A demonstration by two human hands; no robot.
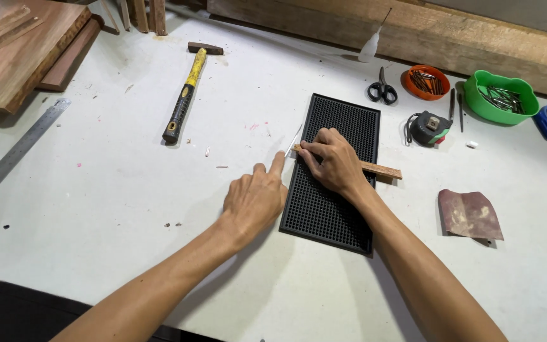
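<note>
Wood strip was held flat across the black ribbed mat under the pressed fingers of the right hand. A thin pale sliver was pinched at the strip's left end by the left hand; how much work remained could not be judged. Bare tabletop was noted left of the mat, with a hammer well apart.

No packages, signs or screens seen anywhere on the white worktable. Only 1 small label spotted, a pale patch on the face of the black tape measure near the far right edge, too small to tell more.
</note>
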